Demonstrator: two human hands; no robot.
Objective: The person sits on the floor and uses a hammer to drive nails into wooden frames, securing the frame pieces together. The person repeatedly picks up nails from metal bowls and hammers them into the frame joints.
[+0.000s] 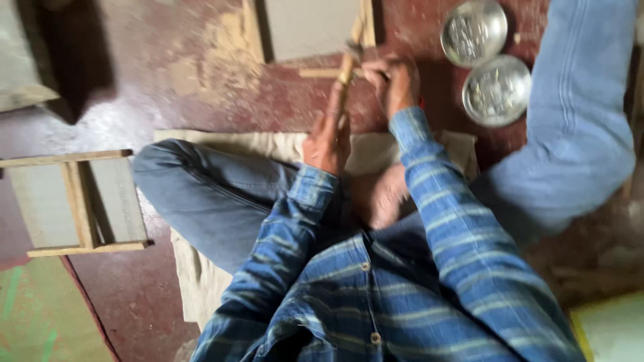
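At upper centre of the frame, our left hand (pixel 327 137) is closed around a wooden hammer handle (pixel 345 77). Our right hand (pixel 392 84) pinches something small against the wooden frame (pixel 312 30); what it is, we cannot tell. Risk: a misaligned blow strikes those fingers.

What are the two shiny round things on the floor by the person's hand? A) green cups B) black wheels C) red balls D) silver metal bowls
D: two round silver metal bowls sit side by side on the reddish floor, just beyond the right hand, which holds a wooden strip together with the left hand.
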